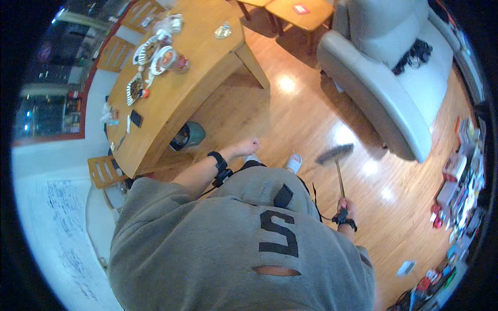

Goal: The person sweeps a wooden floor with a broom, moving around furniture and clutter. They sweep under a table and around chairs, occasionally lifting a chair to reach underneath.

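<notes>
My right hand [349, 208] grips the wooden handle of a broom [341, 179] on my right side. Its dark bristle head [334, 154] points ahead, over or on the wood floor; contact cannot be made out. In front of my body, my left hand [248, 147] is curled into a loose fist with nothing visible in it. Both wrists wear black straps with small devices. Just beyond the left hand are my feet in light slippers [294, 163].
A wooden table [202, 54] on the left bears paper plates [135, 88], a phone [136, 118] and a glass ashtray [223, 31]. Beneath it stands a green bin [194, 134]. A grey sofa [375, 93] is ahead right. Piled clutter [455, 186] and a white box [405, 268] lie right.
</notes>
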The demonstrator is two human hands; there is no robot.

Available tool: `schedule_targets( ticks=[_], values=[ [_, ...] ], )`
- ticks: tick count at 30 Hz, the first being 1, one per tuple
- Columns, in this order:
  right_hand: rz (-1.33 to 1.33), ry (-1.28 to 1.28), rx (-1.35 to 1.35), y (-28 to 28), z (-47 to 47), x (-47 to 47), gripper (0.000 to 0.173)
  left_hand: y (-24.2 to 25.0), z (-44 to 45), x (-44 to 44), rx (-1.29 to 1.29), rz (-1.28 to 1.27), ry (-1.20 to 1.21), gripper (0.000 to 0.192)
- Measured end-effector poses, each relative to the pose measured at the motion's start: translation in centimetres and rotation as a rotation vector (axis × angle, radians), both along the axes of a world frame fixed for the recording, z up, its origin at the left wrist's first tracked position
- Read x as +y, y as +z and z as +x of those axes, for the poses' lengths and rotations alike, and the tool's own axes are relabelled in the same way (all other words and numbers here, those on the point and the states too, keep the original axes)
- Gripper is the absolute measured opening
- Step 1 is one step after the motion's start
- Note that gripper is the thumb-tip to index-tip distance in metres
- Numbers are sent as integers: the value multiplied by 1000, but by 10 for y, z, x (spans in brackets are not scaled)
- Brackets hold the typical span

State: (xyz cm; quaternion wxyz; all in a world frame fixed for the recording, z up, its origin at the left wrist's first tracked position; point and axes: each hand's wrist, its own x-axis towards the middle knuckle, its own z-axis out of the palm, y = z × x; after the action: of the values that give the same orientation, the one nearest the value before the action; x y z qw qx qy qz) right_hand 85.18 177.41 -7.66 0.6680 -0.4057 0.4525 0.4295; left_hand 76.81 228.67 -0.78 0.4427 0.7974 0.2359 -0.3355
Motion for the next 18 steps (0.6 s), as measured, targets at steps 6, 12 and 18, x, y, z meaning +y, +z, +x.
schedule_targets(
  ticks=[6,12,18],
  values=[
    [-108,198,70,-19,49,30,19,32,-21,20,-110,-61,178,21],
    [-92,491,65,24,101,114,22,36,-51,60,-35,-20,388,23],
    [10,551,153,78,171,217,23,-4,-29,120,26,72,253,26]
  ],
)
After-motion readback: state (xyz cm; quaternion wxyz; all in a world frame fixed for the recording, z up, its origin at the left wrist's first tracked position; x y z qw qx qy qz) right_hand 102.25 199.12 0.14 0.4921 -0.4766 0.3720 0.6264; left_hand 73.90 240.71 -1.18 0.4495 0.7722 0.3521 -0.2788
